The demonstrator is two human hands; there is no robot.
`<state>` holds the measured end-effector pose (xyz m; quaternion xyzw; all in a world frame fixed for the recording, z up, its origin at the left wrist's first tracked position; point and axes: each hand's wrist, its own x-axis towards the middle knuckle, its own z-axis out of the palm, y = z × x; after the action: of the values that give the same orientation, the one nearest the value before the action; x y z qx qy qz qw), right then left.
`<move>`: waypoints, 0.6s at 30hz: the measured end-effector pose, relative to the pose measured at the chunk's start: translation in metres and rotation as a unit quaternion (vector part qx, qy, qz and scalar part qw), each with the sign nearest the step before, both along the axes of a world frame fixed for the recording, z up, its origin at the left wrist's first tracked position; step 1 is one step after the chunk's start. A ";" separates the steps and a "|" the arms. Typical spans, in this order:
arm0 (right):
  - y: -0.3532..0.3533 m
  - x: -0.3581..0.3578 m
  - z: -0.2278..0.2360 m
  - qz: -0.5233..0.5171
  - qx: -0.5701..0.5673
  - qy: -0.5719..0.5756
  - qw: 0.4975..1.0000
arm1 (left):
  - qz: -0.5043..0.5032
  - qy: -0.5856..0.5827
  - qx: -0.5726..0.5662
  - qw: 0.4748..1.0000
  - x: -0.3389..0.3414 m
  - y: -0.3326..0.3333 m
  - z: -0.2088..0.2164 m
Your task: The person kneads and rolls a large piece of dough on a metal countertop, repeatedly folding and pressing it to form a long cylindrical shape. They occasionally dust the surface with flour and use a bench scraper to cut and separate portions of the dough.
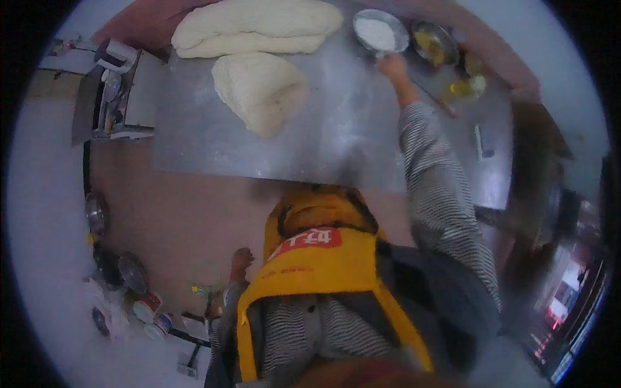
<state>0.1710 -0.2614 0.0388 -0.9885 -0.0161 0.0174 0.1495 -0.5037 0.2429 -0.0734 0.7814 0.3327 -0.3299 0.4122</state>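
My right arm, in a striped sleeve, reaches across the metal worktop [362,139]. Its hand [392,65] is closed at the near rim of a round metal bowl [404,43] of white powder. My left hand [241,260] hangs low beside my yellow apron, away from the worktop; its fingers look loosely apart, with nothing in them. A pale lump of dough [259,90] lies on the worktop, left of the bowl. Behind it rests a larger, long mass of dough [255,27], folded along its length.
Right of the powder bowl stands a second metal bowl [435,44] with yellowish contents. Near it are a container of yellow liquid [460,88] and a thin stick [438,100]. A small white item [484,142] lies farther right. A white appliance [116,55] stands at the left.
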 end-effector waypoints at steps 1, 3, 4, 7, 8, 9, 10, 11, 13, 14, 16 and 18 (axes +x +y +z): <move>-0.007 0.023 -0.002 0.000 -0.011 -0.020 1.000 | 0.019 0.027 -0.004 0.999 0.003 -0.009 0.014; -0.037 0.079 -0.015 0.040 -0.062 -0.040 0.996 | 0.251 0.117 -0.036 0.960 0.015 -0.047 0.044; -0.051 0.107 -0.031 0.083 -0.093 -0.037 0.992 | 0.283 0.113 -0.080 0.949 0.002 -0.044 0.039; -0.104 0.180 -0.051 0.098 -0.140 -0.082 0.982 | 0.328 0.051 -0.184 0.925 -0.015 -0.040 -0.002; -0.076 0.177 -0.073 0.137 -0.147 -0.043 0.979 | 0.343 0.028 -0.160 0.925 -0.026 -0.048 0.026; -0.033 0.167 -0.088 0.187 -0.145 -0.001 0.972 | 0.364 0.008 -0.126 0.923 -0.043 -0.059 0.065; -0.013 0.159 -0.090 0.225 -0.158 0.033 0.961 | 0.370 0.018 -0.112 0.922 -0.043 -0.066 0.094; -0.016 0.167 -0.089 0.229 -0.159 0.027 0.960 | 0.365 0.017 -0.117 0.924 -0.034 -0.071 0.095; -0.021 0.180 -0.087 0.234 -0.160 0.016 0.959 | 0.293 -0.021 -0.101 0.950 -0.020 -0.079 0.092; -0.018 0.171 -0.097 0.218 -0.060 0.007 0.974 | 0.230 -0.047 -0.062 0.970 -0.042 -0.074 0.091; -0.025 0.183 -0.085 0.258 -0.178 -0.021 0.949 | 0.265 -0.020 -0.102 0.959 -0.037 -0.071 0.091; -0.049 0.190 -0.066 0.197 -0.119 0.044 0.972 | 0.355 0.063 -0.169 0.917 0.001 -0.068 0.101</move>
<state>0.3614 -0.3100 -0.0268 -0.9749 -0.2014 0.0914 0.0255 -0.5029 0.1754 0.0279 0.5080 0.5530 -0.2618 0.6062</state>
